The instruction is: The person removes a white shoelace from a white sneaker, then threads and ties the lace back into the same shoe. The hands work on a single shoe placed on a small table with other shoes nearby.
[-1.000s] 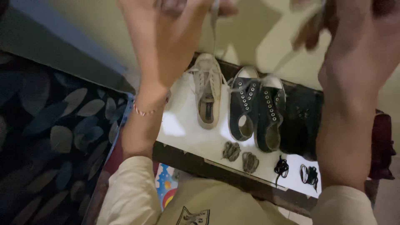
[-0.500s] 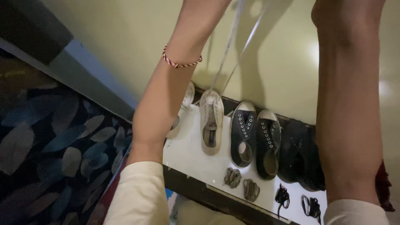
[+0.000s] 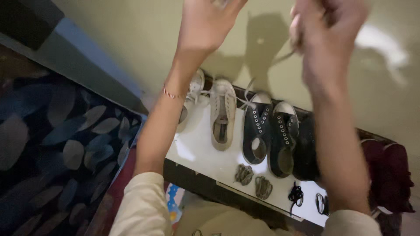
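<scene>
Single head-worn view, looking steeply down, close over a white shelf [image 3: 197,153], wall behind

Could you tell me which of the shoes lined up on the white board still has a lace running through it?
The dark shoe third from the left: a pale lace crosses its toe end, while the dark shoe beside it shows bare eyelets.

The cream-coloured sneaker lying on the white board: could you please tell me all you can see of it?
The cream sneaker is a low, canvas-looking shoe with a pale rubber toe cap and a dark insole. It lies sole down on the white board, toe toward the wall, between another pale shoe and a black sneaker. Neither hand touches it.
</scene>
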